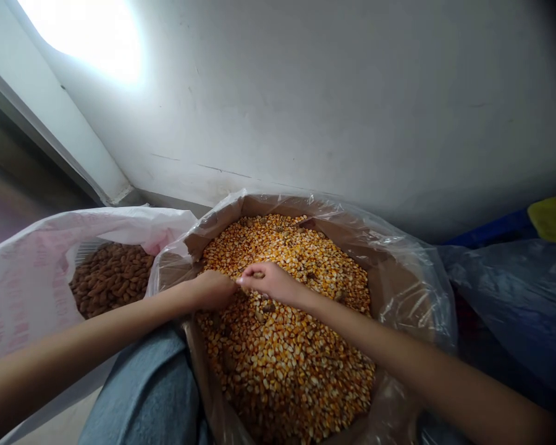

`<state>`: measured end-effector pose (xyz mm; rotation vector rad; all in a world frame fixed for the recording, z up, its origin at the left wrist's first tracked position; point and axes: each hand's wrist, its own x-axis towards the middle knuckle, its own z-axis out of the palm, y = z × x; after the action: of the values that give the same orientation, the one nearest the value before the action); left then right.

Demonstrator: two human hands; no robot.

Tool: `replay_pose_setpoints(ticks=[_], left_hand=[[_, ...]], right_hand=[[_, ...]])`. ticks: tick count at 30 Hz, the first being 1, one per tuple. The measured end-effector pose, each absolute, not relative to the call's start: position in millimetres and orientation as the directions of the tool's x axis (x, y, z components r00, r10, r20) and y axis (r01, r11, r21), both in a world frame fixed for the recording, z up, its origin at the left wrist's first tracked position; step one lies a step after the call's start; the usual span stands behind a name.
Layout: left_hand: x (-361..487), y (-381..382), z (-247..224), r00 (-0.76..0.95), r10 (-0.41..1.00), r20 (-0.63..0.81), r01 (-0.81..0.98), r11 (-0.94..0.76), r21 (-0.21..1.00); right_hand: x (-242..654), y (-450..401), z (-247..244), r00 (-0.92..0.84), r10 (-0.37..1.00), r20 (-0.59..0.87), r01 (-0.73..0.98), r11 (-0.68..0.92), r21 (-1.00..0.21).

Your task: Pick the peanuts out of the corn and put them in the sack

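Loose yellow corn kernels (296, 364) fill a large brown bag lined with clear plastic (412, 290). Over the left part of the corn, my two hands meet. My left hand (217, 289) is closed, its fingers curled in and mostly hidden from view. Thumb and forefinger of my right hand (273, 283) are pinched together at the left hand's fingertips. Whatever the hands hold between them, if anything, is too small to make out. A few darker brown pieces lie among the kernels, one dark piece (269, 306) just below the right hand.
To the left, a white bag with red print (23, 296) holds brown almond-like nuts (113, 278). A pale wall (328, 111) rises behind the bags. Clear plastic sheeting (505, 296) lies at right, near a yellow-green item (553, 219). My jeans-covered knee (148, 389) presses close to the corn bag.
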<state>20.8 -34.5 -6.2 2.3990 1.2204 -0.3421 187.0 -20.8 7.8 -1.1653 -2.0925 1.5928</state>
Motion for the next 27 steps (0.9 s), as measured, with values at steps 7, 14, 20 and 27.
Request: replay_pose_setpoints(ticks=[7, 14, 20, 27], left_hand=[[5.2, -23.6, 31.8, 0.651, 0.450, -0.611, 0.443, 0.428, 0.788], [-0.8, -28.5, 35.8, 0.559, 0.651, -0.514, 0.343, 0.383, 0.858], [12.4, -49.8, 33.4, 0.629, 0.637, -0.445, 0.777, -0.541, 0.323], [33.1, -58.4, 25.1, 0.571, 0.497, -0.654, 0.688, -0.724, 0.051]], right_hand=[[208.7, -14.8, 10.1, -0.686, 0.590, -0.426, -0.043, -0.617, -0.786], [183.6, -31.9, -12.6, -0.691, 0.694, -0.204, 0.664, 0.497, -0.559], [169.7, -31.2, -15.0, -0.691, 0.685, -0.229, 0.721, 0.636, -0.274], [213.0, -17.8, 7.1, -0.694, 0.562, -0.451, 0.214, -0.437, -0.874]])
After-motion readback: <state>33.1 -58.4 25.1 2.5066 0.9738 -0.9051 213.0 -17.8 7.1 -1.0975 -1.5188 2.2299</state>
